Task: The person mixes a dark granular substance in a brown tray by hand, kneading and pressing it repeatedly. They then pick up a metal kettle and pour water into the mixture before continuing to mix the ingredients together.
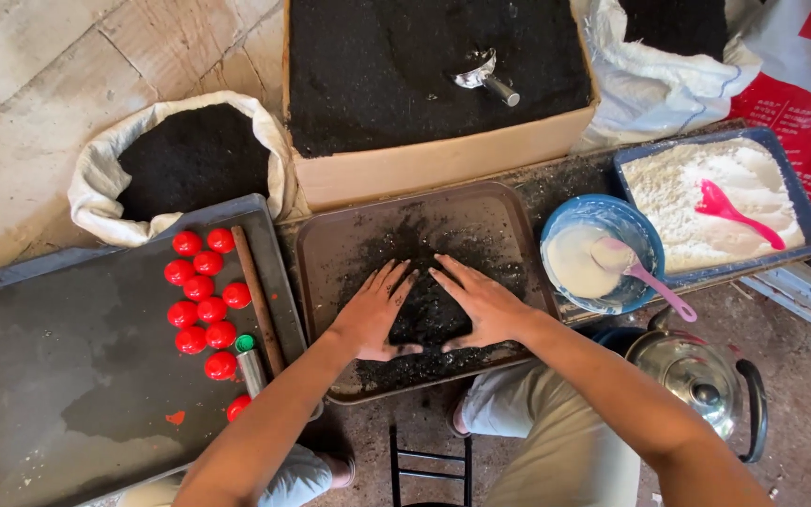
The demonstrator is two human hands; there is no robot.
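Observation:
A brown tray [509, 211] lies in front of me with a heap of black powder [429, 314] on it. My left hand [374, 312] rests flat on the heap's left side, fingers spread. My right hand [482, 305] lies flat on its right side, fingers pointing toward the left hand. The fingertips of the two hands nearly meet above the heap. Neither hand holds anything.
A cardboard box [443, 160] of black powder with a metal scoop [485, 75] stands behind the tray. Left: a white sack [96, 178] of black powder, a dark board [68, 376] with several red balls [204, 300] and a stick [257, 296]. Right: a blue bowl [645, 239] with spoon [645, 272], a tray [804, 202] of white powder, a kettle [701, 376].

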